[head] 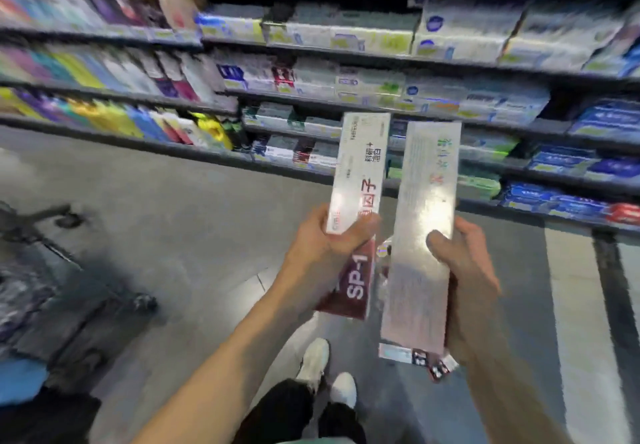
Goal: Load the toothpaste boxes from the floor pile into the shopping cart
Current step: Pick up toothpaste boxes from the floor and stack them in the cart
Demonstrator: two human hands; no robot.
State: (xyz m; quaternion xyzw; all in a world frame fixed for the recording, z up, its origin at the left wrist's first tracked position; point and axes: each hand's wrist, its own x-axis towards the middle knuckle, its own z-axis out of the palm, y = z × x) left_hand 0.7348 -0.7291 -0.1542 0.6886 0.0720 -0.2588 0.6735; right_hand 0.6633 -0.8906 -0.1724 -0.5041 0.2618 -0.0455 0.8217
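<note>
Two toothpaste boxes held upright over aisle floor [194, 208]. I see left hand [322, 246] gripping white-and-maroon box [356, 201] marked "SP-1"; right hand [464, 270] gripping pale silver box [422, 235], print unreadable.

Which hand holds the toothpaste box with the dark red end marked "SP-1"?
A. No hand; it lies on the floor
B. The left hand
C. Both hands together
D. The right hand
B. The left hand grips the box with the dark red SP-1 end, thumb across its front, while the right hand holds a separate silvery box beside it.
</note>
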